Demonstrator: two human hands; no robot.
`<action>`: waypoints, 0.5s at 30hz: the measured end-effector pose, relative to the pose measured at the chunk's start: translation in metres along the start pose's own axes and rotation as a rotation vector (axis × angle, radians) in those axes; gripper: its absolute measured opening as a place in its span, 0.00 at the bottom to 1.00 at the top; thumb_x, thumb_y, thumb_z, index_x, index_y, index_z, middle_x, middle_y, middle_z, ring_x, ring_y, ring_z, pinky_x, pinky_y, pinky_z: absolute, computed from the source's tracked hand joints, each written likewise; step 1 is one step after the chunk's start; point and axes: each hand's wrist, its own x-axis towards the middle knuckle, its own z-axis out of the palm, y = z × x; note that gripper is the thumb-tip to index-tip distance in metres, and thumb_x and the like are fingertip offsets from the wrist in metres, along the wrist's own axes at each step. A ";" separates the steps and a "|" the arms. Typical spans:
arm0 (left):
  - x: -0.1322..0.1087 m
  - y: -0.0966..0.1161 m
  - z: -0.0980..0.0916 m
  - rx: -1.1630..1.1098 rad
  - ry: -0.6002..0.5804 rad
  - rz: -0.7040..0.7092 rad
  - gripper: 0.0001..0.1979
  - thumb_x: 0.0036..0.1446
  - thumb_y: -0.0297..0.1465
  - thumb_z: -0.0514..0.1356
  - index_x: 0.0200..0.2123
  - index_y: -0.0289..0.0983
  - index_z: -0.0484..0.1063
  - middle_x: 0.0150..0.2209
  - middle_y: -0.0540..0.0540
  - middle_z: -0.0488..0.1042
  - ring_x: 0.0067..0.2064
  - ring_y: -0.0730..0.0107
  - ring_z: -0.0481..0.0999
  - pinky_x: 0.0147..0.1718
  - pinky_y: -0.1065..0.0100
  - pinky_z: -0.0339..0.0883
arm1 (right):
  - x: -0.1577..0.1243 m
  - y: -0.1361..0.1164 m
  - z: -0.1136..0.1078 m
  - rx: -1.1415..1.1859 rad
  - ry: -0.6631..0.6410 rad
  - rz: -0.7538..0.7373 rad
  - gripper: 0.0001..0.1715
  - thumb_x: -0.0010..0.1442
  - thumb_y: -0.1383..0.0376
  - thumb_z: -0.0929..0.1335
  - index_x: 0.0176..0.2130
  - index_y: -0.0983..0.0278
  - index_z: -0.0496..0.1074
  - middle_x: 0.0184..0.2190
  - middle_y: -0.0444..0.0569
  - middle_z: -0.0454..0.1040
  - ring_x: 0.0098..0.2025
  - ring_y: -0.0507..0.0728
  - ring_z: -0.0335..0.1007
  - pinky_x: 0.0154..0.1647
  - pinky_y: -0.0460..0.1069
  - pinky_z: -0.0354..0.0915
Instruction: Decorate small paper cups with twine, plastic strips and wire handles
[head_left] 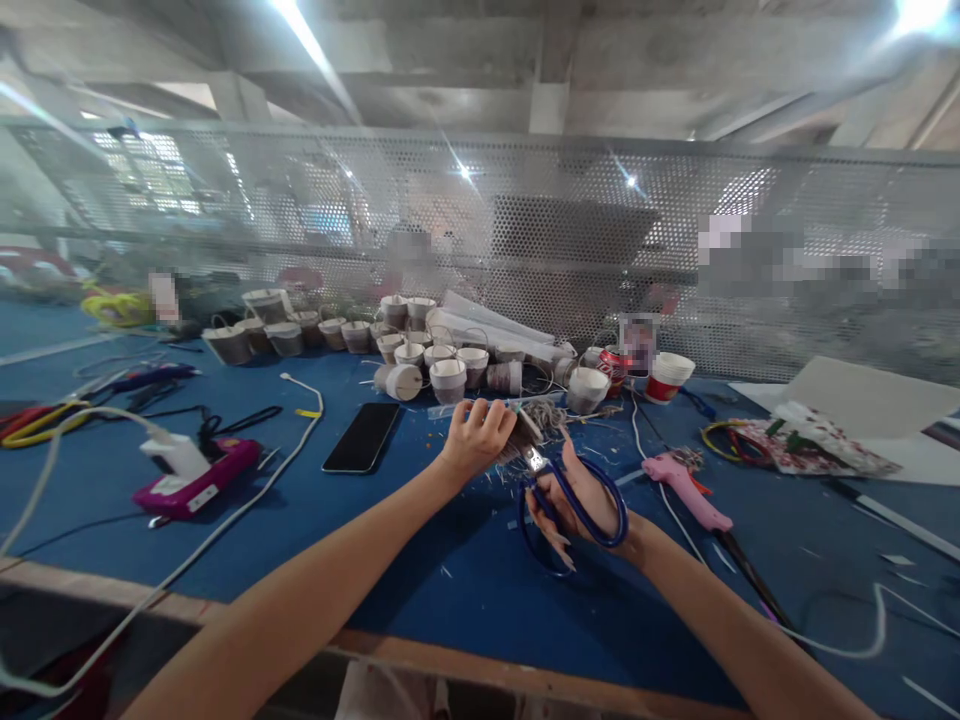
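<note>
My left hand (475, 437) is closed around a small grey-brown object (525, 432), probably a twine-wrapped cup, held above the blue table (420, 560). My right hand (577, 500) grips blue-handled scissors (559, 490) with fingers through the loops. The scissor blades point up toward the object in my left hand and meet it. Loose twine (559, 415) lies just behind both hands.
Several small paper cups (420, 350) stand in rows at the table's back. A black phone (362, 437) lies left of my hands. A pink glue gun (686, 490) is on the right, a magenta device with white charger (187, 475) on the left. Cables cross the table.
</note>
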 end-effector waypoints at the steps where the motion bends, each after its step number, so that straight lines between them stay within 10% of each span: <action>1: 0.000 -0.001 0.000 0.011 0.013 0.002 0.11 0.59 0.25 0.47 0.37 0.37 0.68 0.35 0.42 0.70 0.37 0.64 0.68 0.37 0.61 0.59 | 0.001 0.001 0.001 0.010 0.008 -0.009 0.52 0.47 0.35 0.37 0.24 0.68 0.66 0.11 0.48 0.64 0.10 0.50 0.59 0.09 0.45 0.58; 15: -0.003 -0.002 0.010 -0.064 0.036 -0.023 0.11 0.59 0.27 0.46 0.35 0.37 0.68 0.33 0.43 0.66 0.37 0.64 0.64 0.37 0.62 0.58 | 0.009 0.013 0.011 0.062 0.103 -0.036 0.52 0.48 0.34 0.39 0.27 0.69 0.67 0.10 0.47 0.64 0.10 0.52 0.60 0.09 0.46 0.59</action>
